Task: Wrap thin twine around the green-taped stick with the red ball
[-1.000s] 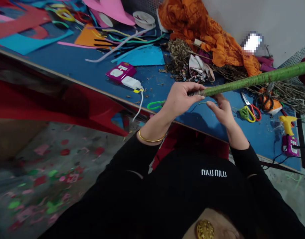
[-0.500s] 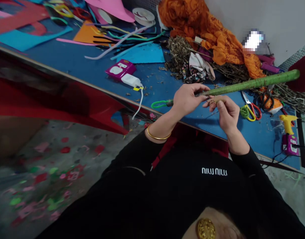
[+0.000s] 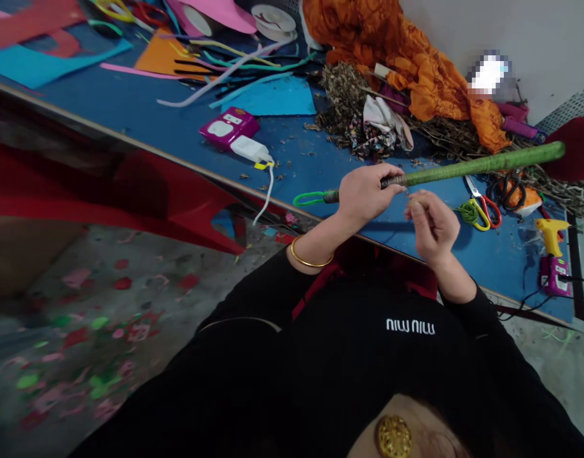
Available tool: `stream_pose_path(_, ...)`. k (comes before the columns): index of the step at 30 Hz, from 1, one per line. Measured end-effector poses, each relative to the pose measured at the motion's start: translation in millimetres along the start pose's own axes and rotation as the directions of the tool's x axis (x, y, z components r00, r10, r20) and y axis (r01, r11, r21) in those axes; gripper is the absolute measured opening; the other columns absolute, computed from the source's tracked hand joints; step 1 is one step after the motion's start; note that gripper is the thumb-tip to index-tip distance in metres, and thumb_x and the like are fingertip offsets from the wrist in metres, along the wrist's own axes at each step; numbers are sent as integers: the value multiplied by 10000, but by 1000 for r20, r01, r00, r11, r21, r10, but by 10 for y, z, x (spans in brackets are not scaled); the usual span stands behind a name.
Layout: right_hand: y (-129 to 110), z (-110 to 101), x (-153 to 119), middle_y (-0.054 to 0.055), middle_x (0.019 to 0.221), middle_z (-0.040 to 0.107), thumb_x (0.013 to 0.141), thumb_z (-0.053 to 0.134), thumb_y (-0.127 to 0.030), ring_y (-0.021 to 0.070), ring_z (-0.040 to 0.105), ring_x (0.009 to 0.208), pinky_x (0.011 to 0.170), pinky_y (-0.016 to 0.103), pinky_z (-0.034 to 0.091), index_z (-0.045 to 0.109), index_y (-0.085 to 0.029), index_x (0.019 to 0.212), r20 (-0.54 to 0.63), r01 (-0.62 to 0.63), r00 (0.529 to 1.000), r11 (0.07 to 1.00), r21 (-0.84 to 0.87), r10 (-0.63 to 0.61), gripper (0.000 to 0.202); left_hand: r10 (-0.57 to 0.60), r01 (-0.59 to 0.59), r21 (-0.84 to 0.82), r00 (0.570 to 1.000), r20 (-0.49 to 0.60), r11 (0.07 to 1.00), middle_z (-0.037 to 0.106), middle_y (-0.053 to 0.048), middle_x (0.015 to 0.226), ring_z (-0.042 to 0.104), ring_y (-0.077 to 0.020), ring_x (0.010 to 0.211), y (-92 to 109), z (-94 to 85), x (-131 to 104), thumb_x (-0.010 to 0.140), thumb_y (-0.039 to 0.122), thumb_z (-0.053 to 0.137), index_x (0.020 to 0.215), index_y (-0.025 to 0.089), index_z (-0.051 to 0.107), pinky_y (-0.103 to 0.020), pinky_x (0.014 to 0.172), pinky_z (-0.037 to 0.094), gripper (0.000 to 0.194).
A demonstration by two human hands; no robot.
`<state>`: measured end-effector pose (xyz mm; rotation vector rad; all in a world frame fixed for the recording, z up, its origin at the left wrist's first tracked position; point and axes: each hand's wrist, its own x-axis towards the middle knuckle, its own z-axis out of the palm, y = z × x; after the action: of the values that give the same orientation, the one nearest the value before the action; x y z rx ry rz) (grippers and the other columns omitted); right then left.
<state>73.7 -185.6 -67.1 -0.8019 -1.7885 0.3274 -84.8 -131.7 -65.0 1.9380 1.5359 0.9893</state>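
Observation:
My left hand (image 3: 368,194) is closed around a long stick (image 3: 483,166) wrapped in green, near its darker, cord-bound lower part. A bright green loop (image 3: 308,199) sticks out of the stick's left end, and the stick slants up to the right over the table. Just below it, my right hand (image 3: 432,222) is closed, thumb against the fingers in a pinch. What the pinch holds, if anything, is too small to make out. Right of that hand lie a small bundle of green cord (image 3: 471,214) and red-and-yellow-handled scissors (image 3: 485,207).
A purple power socket (image 3: 229,127) with a white plug lies left on the blue table (image 3: 163,137). Behind are dried stems (image 3: 342,95) and orange cloth (image 3: 425,83). A yellow glue gun (image 3: 550,235) stands at right, near black scissors (image 3: 511,191). Scraps litter the floor.
My right hand has moved slightly down and away from the stick, its fingers curling in tighter. The left hand and the stick have shifted a little to the right.

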Motion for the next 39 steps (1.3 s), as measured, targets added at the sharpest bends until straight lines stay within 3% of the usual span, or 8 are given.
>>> stream_pose_path(6,117,-129,446,-14,722,640,1067,553,-550,114,669,715,774,311,587,675,-217,847,30,-224,975,963,152,222,418,94,-95,116,995,12,989,851,-34,1144,778,-290,1073,-1,12,-74,943,334,710,1152,290,846,-351,851,553,253)
stream_pose_path(13,516,41,736,1,742,681,997,600,-666,142,742,791,792,316,628,720,-215,868,107,-366,930,917,161,352,485,84,-100,268,994,68,958,843,-83,1131,779,-328,1070,63,29,-141,942,303,684,1235,249,818,-394,831,567,327)
stream_pose_path(20,723,117,802,-1,697,685,994,669,-508,127,709,701,707,283,606,715,-186,799,171,-483,869,871,92,464,380,190,-186,296,982,15,937,834,-83,1144,772,-291,1024,42,48,-208,953,241,607,1357,245,732,-376,838,557,424)
stream_pose_path(28,781,105,779,-22,679,674,995,700,-405,92,679,659,691,252,599,666,-182,750,214,-482,868,865,140,449,333,284,-288,283,957,56,915,830,-114,1046,764,-301,965,-108,110,-162,1003,253,505,1181,225,826,-399,810,510,368)
stream_pose_path(31,672,-57,779,-8,748,708,1005,698,-382,93,716,729,741,254,605,631,-178,735,229,-516,851,835,192,473,345,252,-254,227,967,36,940,835,-109,1100,769,-306,1015,-134,68,-146,971,263,570,1177,235,832,-402,860,531,334)
stream_pose_path(33,588,-268,770,3,780,719,1001,708,-370,89,712,687,674,248,581,611,-173,718,229,-558,827,796,233,513,358,214,-215,193,977,27,957,840,-95,1119,770,-307,1050,-146,9,-134,958,294,627,1176,254,838,-395,882,539,306)
stream_pose_path(36,517,-715,737,-29,644,638,973,742,-360,37,530,424,465,242,437,638,-172,716,223,-626,780,742,241,585,335,146,-144,165,989,-1,976,850,-66,1095,773,-306,1055,-179,-97,-105,936,316,688,1137,284,850,-387,874,544,260)
stream_pose_path(39,555,-1208,705,-47,524,541,921,785,-240,-10,362,319,380,272,256,736,-155,751,187,-679,734,714,169,653,197,93,-86,130,995,-43,988,852,-41,1099,773,-302,1058,-256,-184,-67,903,296,733,1099,315,854,-388,890,553,231)
